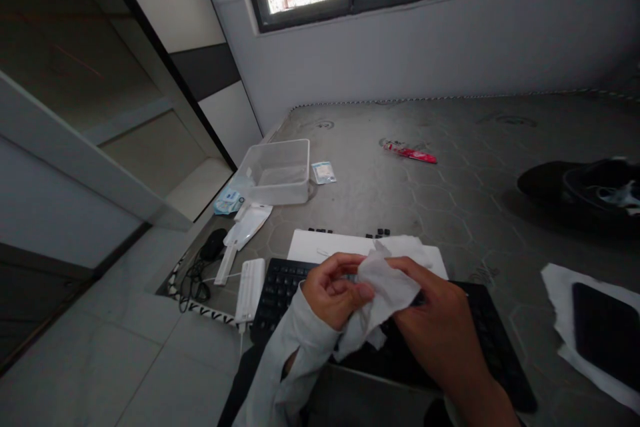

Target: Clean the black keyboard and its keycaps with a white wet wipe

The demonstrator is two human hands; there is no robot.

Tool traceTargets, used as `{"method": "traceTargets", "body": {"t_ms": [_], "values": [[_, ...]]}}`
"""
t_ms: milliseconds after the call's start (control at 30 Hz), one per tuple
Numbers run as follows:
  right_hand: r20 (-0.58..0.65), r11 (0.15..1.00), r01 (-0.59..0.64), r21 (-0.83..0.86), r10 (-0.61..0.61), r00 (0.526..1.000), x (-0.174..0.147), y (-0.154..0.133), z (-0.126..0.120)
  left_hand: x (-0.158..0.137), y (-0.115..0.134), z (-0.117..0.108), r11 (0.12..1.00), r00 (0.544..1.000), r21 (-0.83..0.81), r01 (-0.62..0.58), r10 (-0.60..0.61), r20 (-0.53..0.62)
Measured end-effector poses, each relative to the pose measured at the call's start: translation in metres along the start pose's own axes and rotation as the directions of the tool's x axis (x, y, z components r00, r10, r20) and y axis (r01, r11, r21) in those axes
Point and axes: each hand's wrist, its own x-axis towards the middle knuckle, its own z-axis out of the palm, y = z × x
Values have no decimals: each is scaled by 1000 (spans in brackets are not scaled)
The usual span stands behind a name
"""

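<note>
My left hand (334, 290) and my right hand (440, 320) come together over a black keyboard (493, 340), both with fingers closed on a crumpled white tissue (387, 287). Part of the tissue hangs below the fingers. Whether something small is wrapped inside it, I cannot tell. Behind my hands lies a white sheet (313, 245), with another piece of tissue on its right part. Several small black keycaps (383, 232) sit along the sheet's far edge.
A clear plastic box (280, 193) stands back left, beside a small white packet (324, 172). A white power strip (250, 290), black mouse (214, 243) and cables lie left. A red wrapper (413, 153) lies farther back. At right are a dark phone-like slab (607, 333) and a black bag-like object (575, 190).
</note>
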Motion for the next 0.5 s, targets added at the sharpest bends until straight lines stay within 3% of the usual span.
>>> {"method": "traceTargets", "body": {"t_ms": [133,367,500], "values": [[66,998,-59,25,57,996,-1,3,-2,2,-4,-4,999,1000,45,0,1,-13],[7,988,-127,91,127,992,-1,0,0,3,-5,-5,995,996,89,-51,57,-74],[27,990,-106,92,104,994,-1,1,0,5,-1,-5,984,984,149,-99,119,-132]]}}
